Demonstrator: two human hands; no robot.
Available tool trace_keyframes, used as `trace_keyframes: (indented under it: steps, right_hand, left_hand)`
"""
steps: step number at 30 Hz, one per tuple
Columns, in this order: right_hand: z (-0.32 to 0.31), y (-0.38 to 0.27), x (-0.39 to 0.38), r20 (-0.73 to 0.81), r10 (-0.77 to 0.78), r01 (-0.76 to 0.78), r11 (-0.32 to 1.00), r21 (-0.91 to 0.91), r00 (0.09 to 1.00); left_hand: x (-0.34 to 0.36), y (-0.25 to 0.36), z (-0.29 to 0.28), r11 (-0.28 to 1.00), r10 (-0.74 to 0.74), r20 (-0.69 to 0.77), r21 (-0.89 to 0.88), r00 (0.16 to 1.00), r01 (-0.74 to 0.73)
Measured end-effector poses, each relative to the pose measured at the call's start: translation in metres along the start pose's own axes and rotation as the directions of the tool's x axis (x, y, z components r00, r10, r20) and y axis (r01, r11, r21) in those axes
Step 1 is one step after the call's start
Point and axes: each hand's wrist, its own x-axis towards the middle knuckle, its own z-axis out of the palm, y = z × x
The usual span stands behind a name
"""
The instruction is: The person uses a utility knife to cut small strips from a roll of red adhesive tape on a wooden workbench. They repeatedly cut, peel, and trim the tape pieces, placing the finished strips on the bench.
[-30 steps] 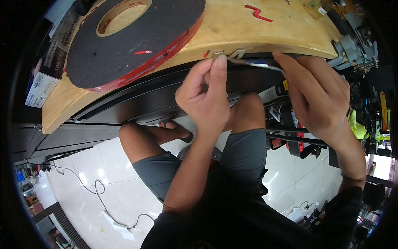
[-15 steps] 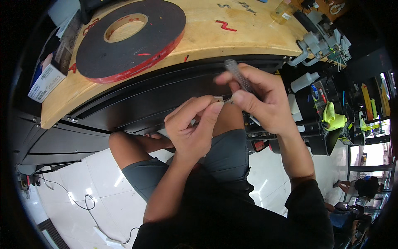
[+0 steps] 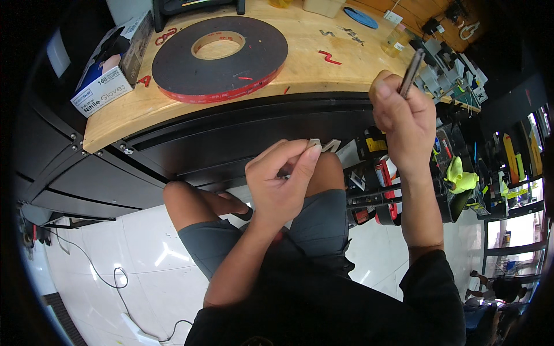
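Above my thighs, the thumb and fingers of my left hand (image 3: 280, 179) pinch a small pale zigzag piece (image 3: 330, 145). Part of that piece is hidden behind the fingertips. My right hand (image 3: 407, 124) is raised to the right, near the bench edge, apart from the left. Its fingers are closed round a slim grey metal tool (image 3: 411, 72) that points upward. The tool's lower end is hidden in the hand, and its exact kind does not show. On the bench beyond lie a red zigzag piece (image 3: 329, 57) and a big roll of dark tape (image 3: 259, 52) with a red edge.
A glove box (image 3: 104, 92) stands at the bench's left end. Small grey pieces (image 3: 351, 36) and a blue disc (image 3: 361, 18) lie toward the back. Clamp-like metal gear (image 3: 435, 75) sits at the right corner. Below it, a cart holds a yellow-green cloth (image 3: 460, 175).
My right hand has moved up and right with the metal tool, away from my left hand. The left still pinches the piece, which now shows more. The view has shifted slightly.
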Motion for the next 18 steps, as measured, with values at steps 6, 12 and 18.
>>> trace_keyframes:
  steps: [6, 12, 18]
  right_hand:
    - [0.005, 0.003, -0.002, 0.067, 0.049, -0.037, 0.987, -0.158, 0.997]
    - [0.006, -0.006, -0.009, 0.274, 0.201, -0.2, 0.979, -0.032, 0.941]
    - [0.018, 0.0, -0.01, 0.41, -0.084, 0.125, 0.989, -0.076, 0.908]
  left_hand:
    - [-0.004, 0.008, -0.004, 0.996, -0.051, -0.003, -0.073, 0.999, 0.05]
    - [-0.004, 0.012, -0.005, 0.988, -0.115, -0.059, -0.11, 0.992, 0.108]
    - [-0.002, 0.013, -0.005, 0.982, -0.137, -0.032, -0.135, 0.99, 0.132]
